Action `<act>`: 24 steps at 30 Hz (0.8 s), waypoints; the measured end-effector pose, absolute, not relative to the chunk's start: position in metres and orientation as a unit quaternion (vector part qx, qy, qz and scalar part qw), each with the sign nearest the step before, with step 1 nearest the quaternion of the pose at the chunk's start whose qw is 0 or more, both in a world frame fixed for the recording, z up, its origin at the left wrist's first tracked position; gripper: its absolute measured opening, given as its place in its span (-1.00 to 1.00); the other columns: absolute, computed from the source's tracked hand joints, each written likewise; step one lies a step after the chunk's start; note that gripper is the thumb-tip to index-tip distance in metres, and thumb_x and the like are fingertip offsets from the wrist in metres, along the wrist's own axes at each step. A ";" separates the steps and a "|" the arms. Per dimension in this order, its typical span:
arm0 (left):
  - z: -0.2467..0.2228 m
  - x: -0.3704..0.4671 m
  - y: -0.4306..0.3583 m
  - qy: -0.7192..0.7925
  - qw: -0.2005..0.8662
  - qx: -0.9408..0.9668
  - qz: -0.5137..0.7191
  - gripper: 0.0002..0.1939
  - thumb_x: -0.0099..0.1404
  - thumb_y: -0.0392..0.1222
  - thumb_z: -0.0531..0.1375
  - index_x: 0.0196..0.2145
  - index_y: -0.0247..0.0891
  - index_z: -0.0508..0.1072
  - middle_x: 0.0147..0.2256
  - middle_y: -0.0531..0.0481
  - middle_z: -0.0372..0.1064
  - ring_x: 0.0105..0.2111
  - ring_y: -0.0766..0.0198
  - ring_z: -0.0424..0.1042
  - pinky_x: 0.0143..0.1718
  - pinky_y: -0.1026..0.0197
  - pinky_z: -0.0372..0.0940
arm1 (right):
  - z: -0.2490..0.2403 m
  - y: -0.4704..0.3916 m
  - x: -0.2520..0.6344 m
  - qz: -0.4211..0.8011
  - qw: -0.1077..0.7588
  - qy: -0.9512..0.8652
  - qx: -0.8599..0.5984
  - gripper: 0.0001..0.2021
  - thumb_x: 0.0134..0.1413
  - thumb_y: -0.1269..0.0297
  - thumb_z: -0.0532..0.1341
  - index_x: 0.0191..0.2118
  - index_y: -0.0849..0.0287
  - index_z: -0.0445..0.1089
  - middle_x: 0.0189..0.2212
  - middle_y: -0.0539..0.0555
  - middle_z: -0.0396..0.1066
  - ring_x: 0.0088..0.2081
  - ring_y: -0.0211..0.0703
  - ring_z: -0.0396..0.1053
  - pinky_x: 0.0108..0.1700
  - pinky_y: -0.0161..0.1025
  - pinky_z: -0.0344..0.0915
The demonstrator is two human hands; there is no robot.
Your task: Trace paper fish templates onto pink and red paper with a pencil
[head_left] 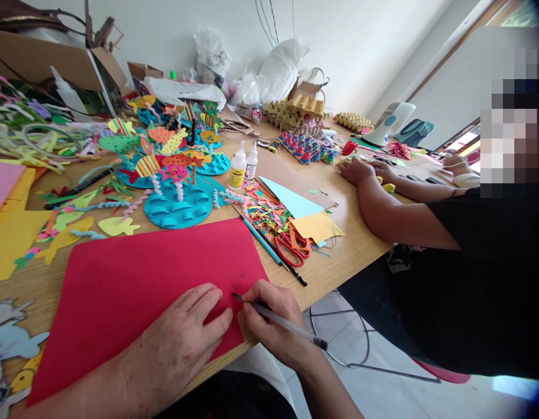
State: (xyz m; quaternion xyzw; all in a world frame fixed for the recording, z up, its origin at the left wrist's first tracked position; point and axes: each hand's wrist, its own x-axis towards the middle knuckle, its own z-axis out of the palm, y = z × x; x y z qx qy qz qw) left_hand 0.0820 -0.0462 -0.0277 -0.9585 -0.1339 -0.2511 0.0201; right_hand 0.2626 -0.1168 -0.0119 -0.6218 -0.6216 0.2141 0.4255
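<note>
In the head view, a red sheet (156, 273) of paper or thin card lies flat on the wooden tabletop (332, 266), at its near edge. It is an even, deep red with a matte face, straight sides and a slightly rounded far left corner; a few thin dark strokes show near its right edge. The left hand (182, 329) rests palm down on the sheet's near right part, fingers together and loosely bent, thumb set apart, gripping nothing. The right hand (273, 317), at the sheet's right edge, pinches a pen (291, 326) between thumb and fingers. The pen has a clear barrel, a dark tip and a dark end; it slants, its tip at the red surface just beside the strokes.

Just right of the sheet lie a teal pencil (264, 241), a black pencil (299, 276) and red-handled scissors (302, 254). Beyond its far edge stand a blue disc (177, 206) with curled flaps, bright paper fish (147, 166) on twisted stems, and a glue bottle (237, 174) with a yellow label. Paper scraps (269, 215) are heaped beyond its far right corner. Grey and blue cut-outs (14, 337) lie left of it. Well to its right sits another person (491, 262) in black, forearms on the tabletop.
</note>
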 end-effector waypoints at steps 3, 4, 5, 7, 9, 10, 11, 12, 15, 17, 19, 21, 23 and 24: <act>-0.029 0.082 -0.047 -0.143 0.013 -0.956 -0.254 -0.66 0.21 -0.46 -0.05 -0.16 -0.27 0.40 -0.12 -0.17 0.29 -0.09 0.08 0.29 -0.08 0.06 0.35 | -0.012 -0.117 0.263 0.217 0.427 -0.623 -0.618 -0.88 -0.15 0.55 0.10 -0.51 0.18 0.27 -0.65 -0.13 0.19 -0.61 -0.40 0.13 -0.51 -0.46 0.06; -0.029 0.082 -0.047 -0.136 0.014 -0.958 -0.254 -0.67 0.21 -0.46 -0.05 -0.16 -0.28 0.40 -0.12 -0.19 0.29 -0.10 0.07 0.30 -0.10 0.06 0.36 | -0.012 -0.117 0.263 0.214 0.428 -0.622 -0.619 -0.87 -0.15 0.55 0.10 -0.51 0.18 0.27 -0.65 -0.13 0.19 -0.61 -0.40 0.13 -0.51 -0.46 0.06; -0.029 0.082 -0.047 -0.129 0.016 -0.959 -0.254 -0.67 0.22 -0.47 -0.06 -0.16 -0.29 0.40 -0.13 -0.20 0.29 -0.11 0.06 0.31 -0.12 0.06 0.37 | -0.013 -0.117 0.262 0.213 0.429 -0.622 -0.620 -0.87 -0.15 0.55 0.10 -0.51 0.18 0.27 -0.65 -0.13 0.19 -0.61 -0.40 0.13 -0.51 -0.46 0.06; -0.029 0.081 -0.046 -0.116 0.015 -0.960 -0.254 -0.67 0.23 -0.46 -0.05 -0.15 -0.28 0.39 -0.12 -0.20 0.29 -0.12 0.07 0.31 -0.13 0.07 0.38 | -0.013 -0.117 0.262 0.212 0.428 -0.623 -0.620 -0.87 -0.14 0.55 0.10 -0.50 0.18 0.27 -0.65 -0.13 0.19 -0.61 -0.40 0.13 -0.50 -0.46 0.06; -0.029 0.080 -0.046 -0.118 0.009 -0.960 -0.253 -0.68 0.23 -0.46 -0.03 -0.14 -0.27 0.39 -0.10 -0.18 0.28 -0.10 0.08 0.30 -0.11 0.07 0.37 | -0.014 -0.116 0.262 0.214 0.427 -0.623 -0.619 -0.87 -0.15 0.55 0.11 -0.50 0.18 0.26 -0.65 -0.13 0.19 -0.61 -0.40 0.13 -0.50 -0.46 0.06; -0.030 0.080 -0.046 -0.126 0.006 -0.959 -0.252 -0.68 0.23 -0.46 -0.03 -0.13 -0.27 0.39 -0.10 -0.18 0.28 -0.09 0.08 0.30 -0.09 0.07 0.35 | -0.014 -0.116 0.262 0.215 0.427 -0.623 -0.620 -0.87 -0.15 0.56 0.11 -0.50 0.18 0.26 -0.65 -0.14 0.20 -0.61 -0.40 0.13 -0.50 -0.46 0.06; -0.030 0.080 -0.046 -0.133 0.005 -0.959 -0.251 -0.67 0.23 -0.46 -0.02 -0.13 -0.26 0.39 -0.09 -0.17 0.28 -0.08 0.08 0.29 -0.07 0.07 0.34 | -0.014 -0.116 0.263 0.215 0.427 -0.622 -0.620 -0.87 -0.15 0.56 0.11 -0.50 0.18 0.26 -0.65 -0.14 0.19 -0.61 -0.40 0.13 -0.50 -0.46 0.07; -0.031 0.080 -0.046 -0.137 0.005 -0.959 -0.250 -0.67 0.22 -0.46 -0.02 -0.13 -0.26 0.39 -0.09 -0.17 0.28 -0.08 0.09 0.28 -0.06 0.08 0.34 | -0.014 -0.115 0.263 0.214 0.428 -0.621 -0.621 -0.87 -0.15 0.56 0.11 -0.50 0.18 0.26 -0.65 -0.14 0.19 -0.62 -0.40 0.13 -0.50 -0.46 0.07; -0.030 0.079 -0.045 -0.123 0.014 -0.961 -0.247 -0.66 0.23 -0.45 -0.04 -0.14 -0.26 0.40 -0.10 -0.16 0.29 -0.08 0.09 0.29 -0.08 0.10 0.34 | -0.013 -0.115 0.263 0.217 0.424 -0.623 -0.620 -0.87 -0.14 0.55 0.11 -0.50 0.17 0.26 -0.65 -0.14 0.19 -0.62 -0.40 0.12 -0.49 -0.46 0.07; -0.029 0.079 -0.044 -0.114 0.022 -0.963 -0.244 -0.66 0.23 -0.45 -0.05 -0.14 -0.26 0.40 -0.11 -0.17 0.30 -0.10 0.09 0.31 -0.10 0.11 0.35 | -0.012 -0.116 0.263 0.218 0.422 -0.622 -0.623 -0.87 -0.15 0.55 0.11 -0.51 0.17 0.25 -0.66 -0.14 0.18 -0.62 -0.40 0.12 -0.49 -0.46 0.07; -0.028 0.079 -0.043 -0.118 0.025 -0.963 -0.242 -0.65 0.22 -0.46 -0.05 -0.14 -0.25 0.40 -0.12 -0.16 0.31 -0.11 0.10 0.31 -0.10 0.12 0.35 | -0.012 -0.116 0.262 0.216 0.423 -0.620 -0.625 -0.87 -0.15 0.55 0.10 -0.51 0.17 0.25 -0.66 -0.14 0.19 -0.62 -0.39 0.12 -0.49 -0.46 0.08; -0.028 0.079 -0.043 -0.123 0.025 -0.962 -0.243 -0.65 0.21 -0.47 -0.05 -0.14 -0.25 0.40 -0.12 -0.15 0.31 -0.11 0.11 0.32 -0.11 0.13 0.35 | -0.012 -0.116 0.262 0.214 0.423 -0.620 -0.625 -0.87 -0.14 0.54 0.10 -0.50 0.17 0.25 -0.65 -0.14 0.19 -0.62 -0.39 0.12 -0.49 -0.45 0.08; -0.028 0.078 -0.044 -0.123 0.023 -0.963 -0.240 -0.65 0.21 -0.46 -0.05 -0.14 -0.25 0.40 -0.12 -0.16 0.31 -0.10 0.10 0.31 -0.10 0.12 0.35 | -0.012 -0.116 0.262 0.217 0.421 -0.621 -0.625 -0.88 -0.14 0.53 0.10 -0.51 0.16 0.25 -0.65 -0.14 0.19 -0.61 -0.38 0.13 -0.50 -0.45 0.08; -0.028 0.078 -0.044 -0.122 0.022 -0.964 -0.237 -0.65 0.22 -0.46 -0.04 -0.14 -0.25 0.40 -0.11 -0.16 0.31 -0.10 0.10 0.31 -0.09 0.11 0.34 | -0.012 -0.116 0.262 0.218 0.419 -0.620 -0.626 -0.88 -0.14 0.53 0.10 -0.51 0.16 0.25 -0.65 -0.14 0.20 -0.61 -0.38 0.13 -0.50 -0.44 0.08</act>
